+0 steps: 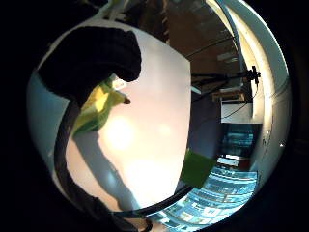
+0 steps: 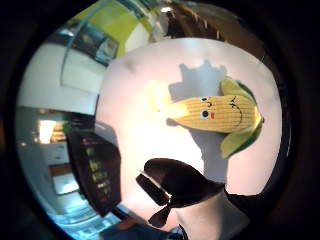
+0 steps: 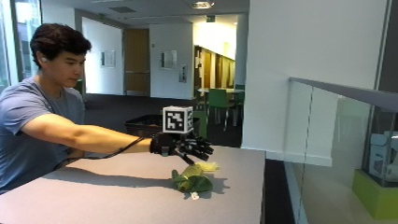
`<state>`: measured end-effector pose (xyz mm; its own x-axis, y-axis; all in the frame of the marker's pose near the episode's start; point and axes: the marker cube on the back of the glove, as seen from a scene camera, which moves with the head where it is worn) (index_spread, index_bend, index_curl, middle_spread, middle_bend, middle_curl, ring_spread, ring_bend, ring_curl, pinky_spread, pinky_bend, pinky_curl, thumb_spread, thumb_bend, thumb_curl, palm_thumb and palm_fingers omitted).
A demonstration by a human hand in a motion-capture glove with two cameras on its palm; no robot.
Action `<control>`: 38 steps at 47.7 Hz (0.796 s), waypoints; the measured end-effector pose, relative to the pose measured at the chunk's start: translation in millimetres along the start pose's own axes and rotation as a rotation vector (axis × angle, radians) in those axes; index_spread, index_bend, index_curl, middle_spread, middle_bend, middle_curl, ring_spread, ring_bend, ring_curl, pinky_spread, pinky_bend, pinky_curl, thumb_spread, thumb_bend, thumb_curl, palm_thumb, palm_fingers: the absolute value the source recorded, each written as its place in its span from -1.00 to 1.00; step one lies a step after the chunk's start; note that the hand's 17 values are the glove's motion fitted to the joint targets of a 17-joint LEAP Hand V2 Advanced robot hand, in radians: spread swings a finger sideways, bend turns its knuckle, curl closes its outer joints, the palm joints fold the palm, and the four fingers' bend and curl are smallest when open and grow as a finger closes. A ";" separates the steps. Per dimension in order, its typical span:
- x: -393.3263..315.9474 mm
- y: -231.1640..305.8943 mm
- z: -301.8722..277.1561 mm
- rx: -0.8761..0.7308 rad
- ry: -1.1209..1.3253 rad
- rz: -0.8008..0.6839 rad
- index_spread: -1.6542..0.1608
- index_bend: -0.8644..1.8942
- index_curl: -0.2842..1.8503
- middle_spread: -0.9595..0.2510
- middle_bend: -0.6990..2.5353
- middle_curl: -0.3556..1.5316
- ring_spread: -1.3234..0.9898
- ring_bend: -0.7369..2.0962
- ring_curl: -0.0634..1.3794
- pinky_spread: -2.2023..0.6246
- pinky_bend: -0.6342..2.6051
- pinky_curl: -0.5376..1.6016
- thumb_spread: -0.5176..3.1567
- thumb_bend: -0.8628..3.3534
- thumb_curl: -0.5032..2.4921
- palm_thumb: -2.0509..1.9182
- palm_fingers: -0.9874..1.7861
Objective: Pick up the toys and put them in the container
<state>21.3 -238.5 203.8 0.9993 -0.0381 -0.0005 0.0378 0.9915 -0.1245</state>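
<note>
A person [image 3: 43,126] sits at the left side of the table [image 3: 112,196] with the right arm stretched out across it. The gloved right hand [image 3: 187,147] is raised above the tabletop, fingers spread and relaxed, grasping nothing. Behind the hand, at the far edge of the table, stands a dark basket [image 3: 146,125]; only its rim and upper wall show.

Directly under and just beyond the fingertips lies a corn toy [image 3: 194,178] on the table, apart from the hand. It is a soft yellow cob with green husk leaves, lying on its side. The thumb-side palm view shows the corn toy [image 2: 220,116] lying flat on the pale tabletop [image 2: 145,145], with a stitched face on the cob and its shadow beside it; a gloved finger [image 2: 177,187] shows at the edge, clear of the toy. In the little-finger-side palm view, the green and yellow husk [image 1: 99,108] lies just beside the gloved fingers [image 1: 91,58]; contact cannot be told there.

To the right of the hand, the table ends and a glass railing [image 3: 323,135] runs past it.
</note>
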 end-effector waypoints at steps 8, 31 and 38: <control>4.0 -5.0 56.9 -0.049 -0.028 -0.050 0.47 -0.31 -0.61 0.53 -0.35 -0.24 0.13 0.06 -0.71 0.59 0.24 -0.22 -0.24 -0.63 -0.49 -0.01 -0.44; 0.3 15.2 76.7 0.146 -0.034 -0.035 0.38 -0.35 -0.66 0.16 -0.23 -0.15 -0.15 0.44 -0.44 0.31 0.18 -0.19 -0.01 -0.53 -0.47 0.13 0.33; 11.9 35.0 73.6 0.076 -0.068 0.090 0.39 -0.28 -0.68 0.04 -0.16 -0.09 -0.16 0.49 -0.38 0.28 0.14 -0.18 0.02 -0.46 -0.41 0.28 0.47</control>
<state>34.8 -195.2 272.4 0.9966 0.0575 0.0597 -0.0545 0.9972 -0.0511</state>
